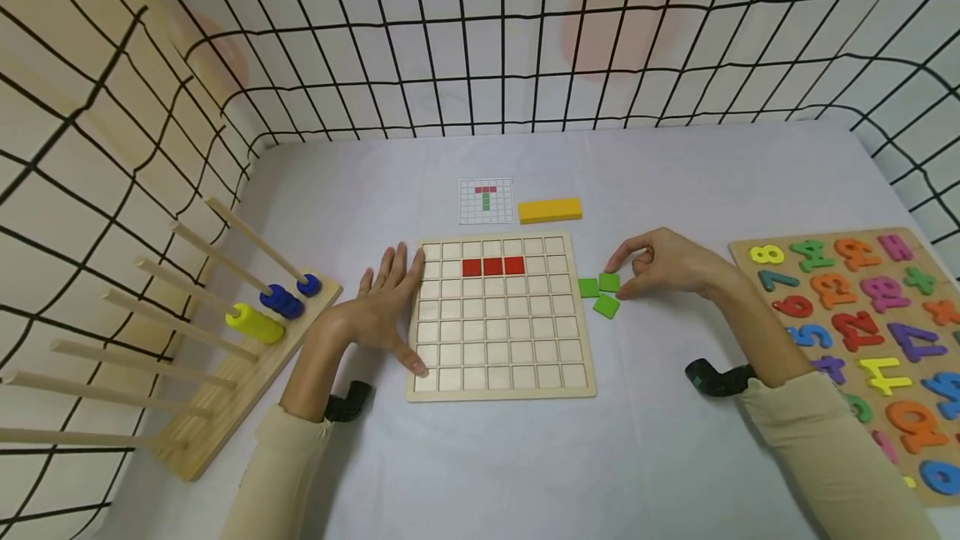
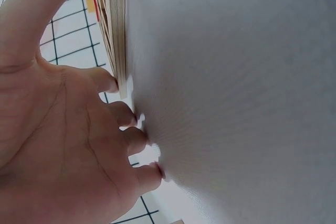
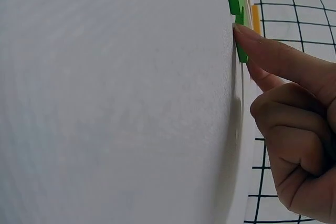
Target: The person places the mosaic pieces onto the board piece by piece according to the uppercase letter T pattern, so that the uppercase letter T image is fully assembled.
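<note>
A wooden grid board [image 1: 501, 400] lies in the middle of the table, with three red square tiles [image 1: 492, 267] side by side in its second row. My left hand [image 1: 378, 307] is spread along the board's left edge, the thumb on the lower left corner and the index fingertip by the upper one. In the left wrist view the fingertips rest on the cloth. To the right of the board, my right hand [image 1: 671, 263] pinches a green square tile [image 1: 609, 282] between thumb and index finger, its other fingers curled. Two more green tiles [image 1: 606, 306] lie right beside it.
Behind the board are a small pattern card [image 1: 486, 211] with a red and green T and a yellow block [image 1: 550, 211]. A peg rack with rings [image 1: 255, 390] stands left. A letter and number board [image 1: 825, 273] lies right. Black wire mesh [image 1: 487, 77] surrounds the table.
</note>
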Available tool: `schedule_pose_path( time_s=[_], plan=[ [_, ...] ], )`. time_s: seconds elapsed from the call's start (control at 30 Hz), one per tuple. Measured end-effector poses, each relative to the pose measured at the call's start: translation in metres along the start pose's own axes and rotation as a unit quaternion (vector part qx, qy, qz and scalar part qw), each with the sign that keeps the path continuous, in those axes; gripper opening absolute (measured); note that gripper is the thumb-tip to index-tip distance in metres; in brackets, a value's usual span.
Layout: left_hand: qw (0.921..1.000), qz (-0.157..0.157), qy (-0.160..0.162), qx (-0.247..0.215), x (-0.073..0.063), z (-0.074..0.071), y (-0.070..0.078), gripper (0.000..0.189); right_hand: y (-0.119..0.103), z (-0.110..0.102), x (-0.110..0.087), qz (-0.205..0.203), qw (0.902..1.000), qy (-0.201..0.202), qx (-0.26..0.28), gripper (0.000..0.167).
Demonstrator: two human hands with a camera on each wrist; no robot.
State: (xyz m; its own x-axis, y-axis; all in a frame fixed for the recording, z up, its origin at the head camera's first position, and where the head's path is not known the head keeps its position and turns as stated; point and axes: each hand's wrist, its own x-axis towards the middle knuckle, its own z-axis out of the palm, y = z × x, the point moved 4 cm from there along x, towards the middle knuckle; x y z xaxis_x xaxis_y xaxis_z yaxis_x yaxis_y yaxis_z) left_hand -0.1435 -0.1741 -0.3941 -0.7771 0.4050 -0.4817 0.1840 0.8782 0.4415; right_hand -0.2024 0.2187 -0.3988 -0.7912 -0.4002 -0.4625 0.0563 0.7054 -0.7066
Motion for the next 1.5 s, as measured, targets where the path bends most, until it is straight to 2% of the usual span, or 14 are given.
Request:
schedule_pose_path(
  time_s=[0.23,0.4,0.63,0.9,1.17,1.5],
  plan=[
    [1.0000,-0.003,0.001,0.000,0.000,0.000,-0.003,0.164,-0.008,-0.005,-0.001,-0.021,0.9993,0.023,-0.019,0.041],
    [1.0000,-0.002,0.002,0.001,-0.001,0.000,-0.005,0.164,-0.027,0.002,0.005,-0.052,0.9981,0.032,-0.010,0.040],
    [1.0000,0.002,0.004,0.002,0.000,-0.001,-0.003,0.163,-0.070,0.032,0.022,-0.074,0.9970,0.021,0.014,0.033],
    [1.0000,0.007,0.004,-0.003,0.002,0.000,0.000,0.163,-0.107,0.070,0.040,-0.072,0.9972,0.019,0.001,0.026],
    [1.0000,0.003,0.004,-0.001,0.002,0.001,0.002,0.163,-0.118,0.081,0.045,-0.069,0.9957,0.038,-0.049,0.024],
    [1.0000,-0.006,0.000,0.004,0.001,0.002,-0.003,0.163,-0.121,0.087,0.051,-0.093,0.9940,0.043,-0.037,0.023]
  ],
)
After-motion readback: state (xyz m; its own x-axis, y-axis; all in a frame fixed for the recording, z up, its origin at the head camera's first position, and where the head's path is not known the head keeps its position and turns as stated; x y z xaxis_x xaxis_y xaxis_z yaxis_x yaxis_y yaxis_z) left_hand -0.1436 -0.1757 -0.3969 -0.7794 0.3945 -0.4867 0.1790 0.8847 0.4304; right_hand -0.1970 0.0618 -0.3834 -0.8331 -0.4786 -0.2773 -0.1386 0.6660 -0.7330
